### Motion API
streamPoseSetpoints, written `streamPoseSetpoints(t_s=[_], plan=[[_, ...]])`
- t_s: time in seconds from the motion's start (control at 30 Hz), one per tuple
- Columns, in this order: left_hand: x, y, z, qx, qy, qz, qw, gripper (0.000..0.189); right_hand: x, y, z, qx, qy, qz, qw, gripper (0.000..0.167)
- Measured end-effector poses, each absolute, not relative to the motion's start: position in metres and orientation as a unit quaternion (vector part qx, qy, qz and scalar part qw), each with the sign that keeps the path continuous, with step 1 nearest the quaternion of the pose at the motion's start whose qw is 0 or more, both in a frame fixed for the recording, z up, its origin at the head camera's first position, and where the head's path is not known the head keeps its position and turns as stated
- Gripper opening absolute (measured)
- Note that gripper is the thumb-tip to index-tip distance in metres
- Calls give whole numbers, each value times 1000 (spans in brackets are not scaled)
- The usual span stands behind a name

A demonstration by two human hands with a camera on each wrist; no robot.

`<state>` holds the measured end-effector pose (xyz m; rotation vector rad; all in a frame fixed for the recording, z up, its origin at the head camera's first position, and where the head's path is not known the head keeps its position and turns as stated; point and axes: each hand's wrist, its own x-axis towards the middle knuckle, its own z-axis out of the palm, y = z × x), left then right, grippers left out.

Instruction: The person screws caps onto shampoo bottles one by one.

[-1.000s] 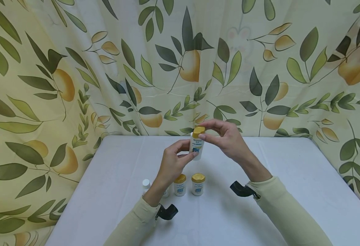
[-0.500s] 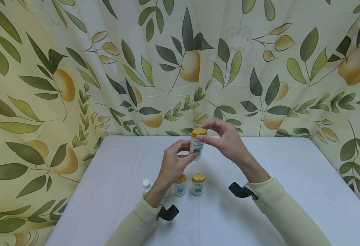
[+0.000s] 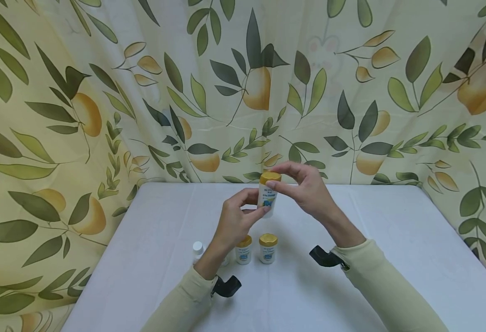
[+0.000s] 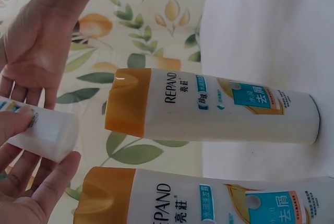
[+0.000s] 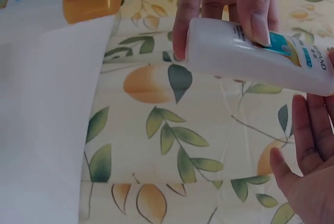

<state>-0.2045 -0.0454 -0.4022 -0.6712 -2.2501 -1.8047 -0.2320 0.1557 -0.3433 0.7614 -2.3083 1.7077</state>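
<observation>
A white shampoo bottle with a gold cap is held nearly upright above the far part of the table. My left hand grips its lower body, with the thumb across the label. My right hand holds the gold cap between thumb and fingers. In the right wrist view the label of the bottle faces partly toward the camera; its capped end is out of frame. The left wrist view catches only the white base end of the bottle.
Two gold-capped shampoo bottles stand on the white-covered table. A white-capped bottle and another, mostly hidden bottle stand by my left wrist. Behind the table hangs a leaf-and-fruit patterned curtain.
The held bottle has shifted slightly to the right, and its cap sits squarer to the camera. My right thumb has moved a little left on the cap. The standing bottles have stayed put.
</observation>
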Motion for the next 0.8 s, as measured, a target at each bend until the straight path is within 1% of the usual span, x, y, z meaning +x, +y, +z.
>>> streamPoseSetpoints(t_s=[0.13, 0.33, 0.6, 0.8], plan=[[-205, -48, -402, -238, -755, -607, 78, 39, -232, 158, -343, 257, -772, 578, 71, 26], [-205, -48, -401, -238, -751, -612, 66, 41, -231, 159, -344, 257, -768, 583, 67, 27], [-204, -42, -402, -228, -756, -609, 82, 37, -229, 159, -344, 239, -780, 573, 79, 24], [-205, -39, -402, -230, -763, -600, 74, 37, -228, 162, -343, 246, -787, 563, 57, 25]])
